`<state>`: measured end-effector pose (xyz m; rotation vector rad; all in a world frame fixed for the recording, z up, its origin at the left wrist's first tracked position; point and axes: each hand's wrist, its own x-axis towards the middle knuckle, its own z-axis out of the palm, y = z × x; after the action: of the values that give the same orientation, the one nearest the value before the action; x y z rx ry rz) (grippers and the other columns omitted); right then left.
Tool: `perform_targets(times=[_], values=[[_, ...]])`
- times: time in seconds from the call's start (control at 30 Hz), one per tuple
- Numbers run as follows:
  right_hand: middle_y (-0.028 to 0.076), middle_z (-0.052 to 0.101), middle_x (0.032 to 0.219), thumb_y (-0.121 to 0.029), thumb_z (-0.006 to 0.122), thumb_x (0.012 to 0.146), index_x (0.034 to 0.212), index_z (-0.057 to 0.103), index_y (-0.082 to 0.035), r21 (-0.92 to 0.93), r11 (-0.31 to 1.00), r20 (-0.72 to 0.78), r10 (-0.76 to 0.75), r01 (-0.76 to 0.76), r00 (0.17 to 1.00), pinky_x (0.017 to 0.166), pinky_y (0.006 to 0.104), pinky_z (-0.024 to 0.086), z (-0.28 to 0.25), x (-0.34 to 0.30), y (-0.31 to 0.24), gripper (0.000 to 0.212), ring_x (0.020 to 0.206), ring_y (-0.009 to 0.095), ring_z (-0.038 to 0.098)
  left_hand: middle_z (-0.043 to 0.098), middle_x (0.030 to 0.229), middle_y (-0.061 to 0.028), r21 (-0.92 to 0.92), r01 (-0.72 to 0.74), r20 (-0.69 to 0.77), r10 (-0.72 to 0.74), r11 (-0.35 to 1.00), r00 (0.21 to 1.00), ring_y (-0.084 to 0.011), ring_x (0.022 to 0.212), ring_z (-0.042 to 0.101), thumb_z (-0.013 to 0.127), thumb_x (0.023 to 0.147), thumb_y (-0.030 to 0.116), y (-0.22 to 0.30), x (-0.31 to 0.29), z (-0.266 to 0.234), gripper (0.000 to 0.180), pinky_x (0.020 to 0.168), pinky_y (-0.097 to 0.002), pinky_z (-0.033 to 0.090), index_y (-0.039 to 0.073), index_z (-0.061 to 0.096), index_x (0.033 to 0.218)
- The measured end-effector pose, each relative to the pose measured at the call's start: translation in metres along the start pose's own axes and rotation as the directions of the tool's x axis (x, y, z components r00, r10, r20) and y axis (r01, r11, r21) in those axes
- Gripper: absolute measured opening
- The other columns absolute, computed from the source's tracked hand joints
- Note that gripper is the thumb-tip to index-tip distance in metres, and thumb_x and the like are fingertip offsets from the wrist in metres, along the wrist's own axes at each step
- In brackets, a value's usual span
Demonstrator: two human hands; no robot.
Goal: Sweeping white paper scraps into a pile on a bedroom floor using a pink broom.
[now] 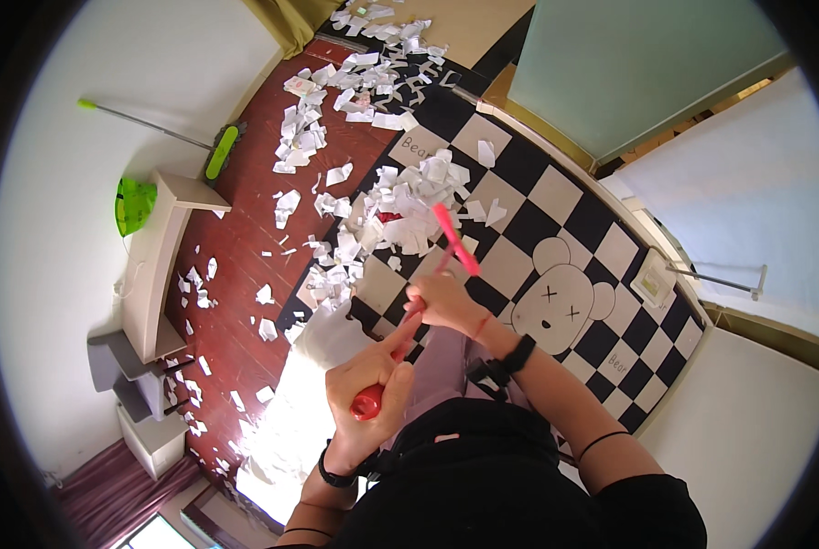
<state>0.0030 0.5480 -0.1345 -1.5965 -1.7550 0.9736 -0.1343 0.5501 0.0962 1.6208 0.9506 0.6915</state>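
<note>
A broom with a red handle and a narrow pink head (455, 240) slants away from me over the floor. Near the rounded red end of the handle, my left hand (364, 384) is closed around it, with the index finger stretched along it. My right hand (444, 302) grips the same handle farther down, nearer the head. Just left of the broom head lies a heap of torn white paper (419, 197), with a small red piece (389, 218) among it. Whether the head touches the floor or the paper, I cannot tell.
More paper scraps (300, 137) lie across the dark red wooden floor (245, 229). A checkered mat (528, 238) with a bear drawing lies ahead and right. Leftward are a green-headed mop (222, 154), a desk (149, 274) and a grey chair (126, 366). A bright white bed (290, 439) is close by.
</note>
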Motion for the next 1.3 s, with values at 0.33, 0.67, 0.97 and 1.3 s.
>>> perform_targets(times=[0.33,0.67,0.97,1.3], values=[[0.014,0.058,0.062,-0.037,0.072,0.077,0.057,0.058,-0.007,-0.076,0.959,-0.255,0.245,-0.272,0.935,0.054,0.044,0.044,0.026,-0.05,0.068,0.039,0.061,0.036,0.06,0.045,0.057,-0.0001,-0.308,0.234,-0.115,-0.28,0.922,0.953,-0.0127,0.084,0.064,0.051,0.098,0.007,-0.085,0.024,0.038,0.039,0.095,-0.0345,0.047,-0.001,0.045,0.06],[0.012,0.053,0.06,-0.029,0.068,0.083,0.063,0.051,-0.005,0.133,0.99,-0.208,0.069,-0.042,0.976,0.053,0.0401,0.04,0.02,0.033,-0.004,0.036,0.057,0.032,0.055,0.061,0.073,-0.0136,0.035,0.114,-0.114,-0.109,0.993,0.987,-0.0264,0.109,0.063,0.061,0.088,-0.002,-0.014,0.034,0.009,0.032,0.074,-0.0277,0.049,-0.002,0.043,0.062],[0.013,0.059,0.07,-0.029,0.069,0.081,0.069,0.058,-0.005,-0.099,0.959,-0.315,0.225,-0.267,0.922,0.058,0.0446,0.045,-0.024,-0.008,0.042,0.029,0.066,0.035,0.06,0.062,0.075,-0.0111,-0.215,0.144,0.242,-0.09,0.966,0.966,-0.0155,0.08,0.063,0.055,0.091,0.0,-0.049,0.073,-0.017,0.033,0.095,-0.0396,0.047,-0.003,0.042,0.062],[0.014,0.059,0.073,-0.021,0.068,0.077,0.069,0.057,-0.007,-0.031,0.974,-0.406,0.192,-0.224,0.893,0.06,0.043,0.046,0.013,0.023,0.122,0.02,0.071,0.035,0.061,0.059,0.071,-0.0081,-0.008,0.109,0.144,-0.107,0.994,0.984,-0.0114,0.066,0.055,0.058,0.088,-0.002,-0.105,0.096,0.024,0.017,0.104,-0.0404,0.044,-0.006,0.053,0.072]])
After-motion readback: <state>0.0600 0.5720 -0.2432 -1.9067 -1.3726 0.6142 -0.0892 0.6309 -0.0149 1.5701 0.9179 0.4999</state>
